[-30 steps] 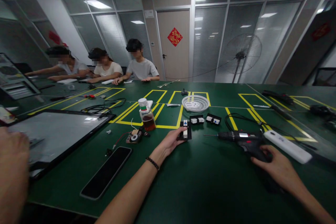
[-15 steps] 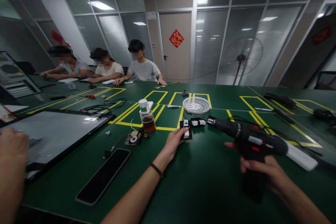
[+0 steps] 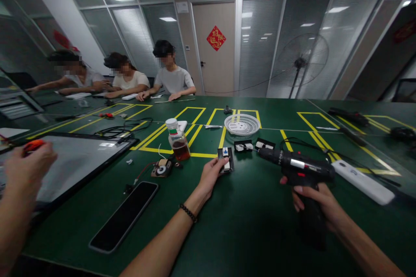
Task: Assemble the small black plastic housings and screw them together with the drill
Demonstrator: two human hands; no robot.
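Our black pistol-shaped power drill (image 3: 302,176): right | slim black rectangular phone (image 3: 124,216): left | round white plastic basket (image 3: 242,127): between, behind both

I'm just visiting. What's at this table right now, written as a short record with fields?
Surface: green table marked with yellow tape
Left hand: gripping a small black-and-white part
Right hand: wrapped around the handle of a black drill, which points leftward
Beyond the left hand: two similar parts, a round white basket
Left of the left hand: bottle of dark liquid, phone lying flat
Far left: another person's hand with an orange object
Across the table: three seated people
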